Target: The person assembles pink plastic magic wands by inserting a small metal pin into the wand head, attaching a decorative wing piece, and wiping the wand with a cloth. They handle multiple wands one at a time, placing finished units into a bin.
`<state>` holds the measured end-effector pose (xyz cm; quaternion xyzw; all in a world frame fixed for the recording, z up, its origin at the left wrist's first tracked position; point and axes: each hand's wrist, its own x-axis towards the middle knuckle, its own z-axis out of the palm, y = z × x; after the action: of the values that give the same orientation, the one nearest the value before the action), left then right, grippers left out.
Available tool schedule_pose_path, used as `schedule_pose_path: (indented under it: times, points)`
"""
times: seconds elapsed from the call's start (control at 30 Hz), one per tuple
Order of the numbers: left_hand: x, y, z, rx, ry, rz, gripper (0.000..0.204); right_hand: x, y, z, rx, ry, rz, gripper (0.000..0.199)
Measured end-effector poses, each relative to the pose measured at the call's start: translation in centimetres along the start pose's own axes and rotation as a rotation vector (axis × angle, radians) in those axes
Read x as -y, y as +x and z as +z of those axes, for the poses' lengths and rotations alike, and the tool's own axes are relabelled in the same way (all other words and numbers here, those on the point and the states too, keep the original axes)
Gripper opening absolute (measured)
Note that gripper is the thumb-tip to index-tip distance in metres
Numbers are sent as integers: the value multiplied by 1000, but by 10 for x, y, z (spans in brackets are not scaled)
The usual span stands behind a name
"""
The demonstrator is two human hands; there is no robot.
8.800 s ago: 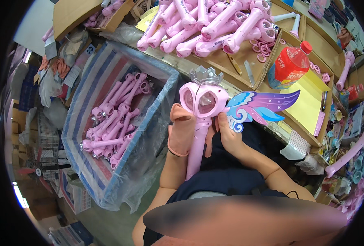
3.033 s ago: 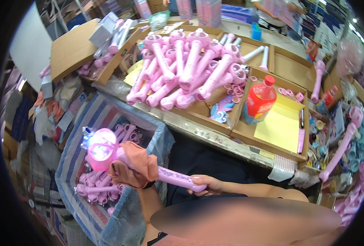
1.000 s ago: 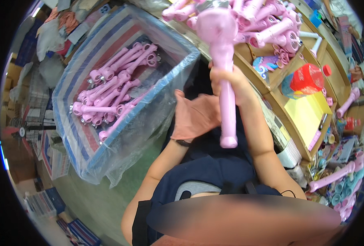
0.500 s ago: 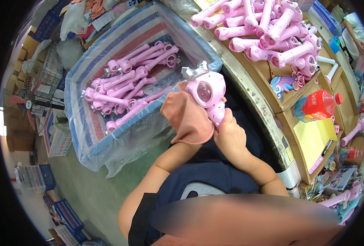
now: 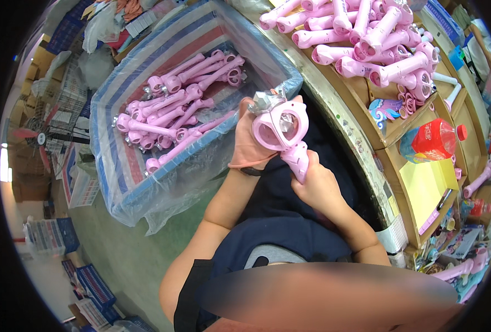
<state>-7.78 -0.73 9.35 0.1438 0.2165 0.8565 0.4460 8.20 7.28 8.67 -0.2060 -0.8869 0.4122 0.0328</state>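
Observation:
I hold a pink toy wand (image 5: 283, 128) with a round head and a small silver crown upright over my lap. My right hand (image 5: 317, 187) grips its handle from below. My left hand (image 5: 251, 141), in an orange glove, cups the wand's head from the left side. Just left of my hands stands a striped bin (image 5: 115, 166) lined with clear plastic, with several finished pink wands (image 5: 179, 110) lying in it.
A cardboard tray on the workbench holds a heap of pink wand handles (image 5: 367, 39). Beside it lie a butterfly wing piece (image 5: 386, 109), a red drink bottle (image 5: 433, 138) and a yellow pad (image 5: 428, 185). Boxes and a fan (image 5: 32, 133) stand on the floor at left.
The wand was lifted out over the bin, swung up before the bench, and now sits lower with its head held in my gloved left hand; the view has tilted toward the bin.

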Motion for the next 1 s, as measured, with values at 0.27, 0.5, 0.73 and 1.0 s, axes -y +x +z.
schedule_pose_path:
  times: [0.27, 0.5, 0.73, 1.0]
  points:
    - [-2, 11, -8, -2, -218, -218, 49, -25, 14, -14, 704, 1125, 180, 43]
    - [4, 1, 1, -185, -259, -29, 58, -3, -12, 3, -39, -6, 102, 41]
    - [31, -26, 34, -352, 403, 429, 44, 1, -19, 3, -94, 11, 67, 36]
    - [-7, 0, 9, -58, -170, -241, 37, -32, 0, -10, 451, 816, 81, 27]
